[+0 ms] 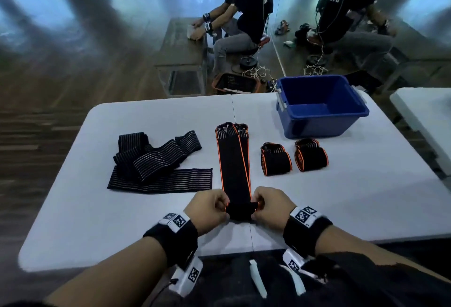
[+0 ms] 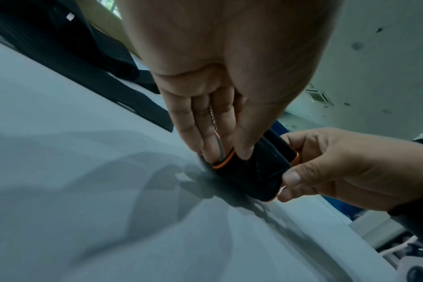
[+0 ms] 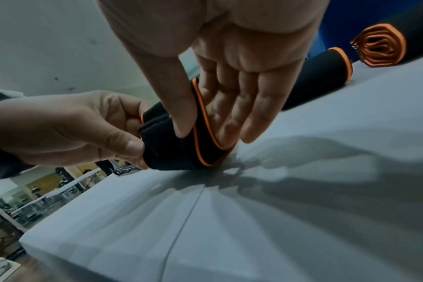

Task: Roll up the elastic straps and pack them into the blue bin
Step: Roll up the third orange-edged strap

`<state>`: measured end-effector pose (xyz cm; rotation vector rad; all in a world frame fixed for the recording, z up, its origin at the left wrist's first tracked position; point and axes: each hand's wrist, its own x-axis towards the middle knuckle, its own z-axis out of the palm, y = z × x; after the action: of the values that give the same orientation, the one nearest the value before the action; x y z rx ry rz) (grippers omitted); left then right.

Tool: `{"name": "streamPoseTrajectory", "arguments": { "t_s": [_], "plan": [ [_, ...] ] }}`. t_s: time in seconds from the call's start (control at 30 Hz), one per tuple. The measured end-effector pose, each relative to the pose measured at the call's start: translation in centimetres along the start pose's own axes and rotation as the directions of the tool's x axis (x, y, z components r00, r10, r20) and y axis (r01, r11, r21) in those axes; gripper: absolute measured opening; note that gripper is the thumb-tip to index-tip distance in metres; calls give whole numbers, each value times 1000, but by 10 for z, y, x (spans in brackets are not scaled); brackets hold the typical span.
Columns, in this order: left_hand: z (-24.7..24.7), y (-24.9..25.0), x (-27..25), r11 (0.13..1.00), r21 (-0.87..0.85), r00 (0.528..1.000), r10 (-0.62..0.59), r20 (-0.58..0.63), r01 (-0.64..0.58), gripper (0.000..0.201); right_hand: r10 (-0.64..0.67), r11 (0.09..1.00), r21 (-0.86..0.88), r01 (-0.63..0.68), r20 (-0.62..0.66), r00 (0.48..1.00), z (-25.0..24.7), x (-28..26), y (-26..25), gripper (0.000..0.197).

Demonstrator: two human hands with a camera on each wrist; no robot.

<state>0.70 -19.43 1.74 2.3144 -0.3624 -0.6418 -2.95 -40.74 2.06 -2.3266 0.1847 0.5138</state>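
A long black elastic strap with orange edges (image 1: 234, 165) lies stretched away from me on the white table (image 1: 146, 221). Its near end is turned into a small roll (image 1: 240, 210). My left hand (image 1: 220, 205) pinches the roll's left side and my right hand (image 1: 260, 205) pinches its right side. In the left wrist view the thumb and fingers of the left hand (image 2: 225, 154) clamp the roll (image 2: 251, 171). The right wrist view shows the right hand (image 3: 205, 133) gripping the roll (image 3: 172, 152) the same way. The blue bin (image 1: 322, 121) stands empty at the far right.
Two rolled orange-edged straps (image 1: 275, 159) (image 1: 311, 155) lie in front of the bin. A loose heap of black striped straps (image 1: 158, 160) lies at the left. Beyond the table another person sits at a bench (image 1: 180, 48), with a second white table (image 1: 424, 111) at the right.
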Motion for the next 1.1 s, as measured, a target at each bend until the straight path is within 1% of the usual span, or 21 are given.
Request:
{"name": "streamPoseTrajectory", "arguments": {
  "t_s": [0.07, 0.13, 0.17, 0.23, 0.3, 0.4, 0.5, 0.53, 0.6, 0.7, 0.73, 0.83, 0.87, 0.9, 0.97, 1.1],
  "plan": [
    [5, -6, -2, 999, 36, 999, 18, 40, -19, 29, -38, 999, -33, 39, 48, 998, 5, -2, 6, 33],
    [5, -10, -4, 998, 44, 997, 46, 70, -49, 37, -72, 997, -18, 73, 47, 996, 3, -3, 8, 40],
    [3, -10, -4, 998, 28, 995, 56, 83, -59, 39, -78, 997, 11, 78, 15, 997, 0, -2, 8, 40],
    [-5, -8, -1, 998, -8, 995, 65, 77, -64, 35, -62, 995, 75, 68, -79, 995, -11, 3, 5, 38],
    [-17, -4, 8, 997, -12, 997, 70, 18, -70, 25, -32, 984, 168, 55, -139, 990, -23, 14, -3, 35],
    [-33, -2, 31, 998, -32, 995, 50, -87, -53, 14, 17, 958, 285, 36, -183, 983, -38, 36, -19, 33],
    [-46, -2, 60, 994, -107, 983, -16, -185, -4, 14, 63, 931, 363, 20, -213, 975, -50, 58, -40, 29],
    [-50, -2, 70, 994, -112, 975, -27, -218, 3, 15, 92, 916, 401, 1, -213, 973, -52, 67, -46, 32],
    [-55, -2, 88, 988, -154, 967, -51, -248, 13, 20, 157, 885, 464, -50, -193, 969, -52, 85, -55, 40],
    [-58, -2, 109, 977, -200, 967, -117, -226, 72, 29, 229, 889, 434, -144, -151, 962, -47, 108, -61, 54],
    [-58, -4, 116, 973, -209, 969, -140, -205, 96, 32, 252, 902, 395, -175, -150, 956, -46, 114, -61, 52],
    [-54, -5, 130, 956, -244, 970, -200, -141, 162, 50, 290, 935, 260, -240, -174, 941, -44, 125, -64, 24],
    [-52, -7, 135, 953, -248, 967, -212, -142, 173, 55, 307, 935, 238, -263, -172, 936, -42, 129, -64, 18],
    [-51, -7, 137, 953, -245, 963, -220, -156, 178, 56, 326, 931, 229, -286, -161, 932, -39, 134, -62, 21],
    [-50, -5, 141, 953, -251, 956, -222, -192, 171, 51, 360, 920, 216, -326, -143, 922, -34, 140, -61, 36],
    [-54, -3, 154, 920, -360, 956, -232, -181, 155, 50, 358, 922, 220, -320, -161, 920, -31, 148, -60, 47]
  ]
}}
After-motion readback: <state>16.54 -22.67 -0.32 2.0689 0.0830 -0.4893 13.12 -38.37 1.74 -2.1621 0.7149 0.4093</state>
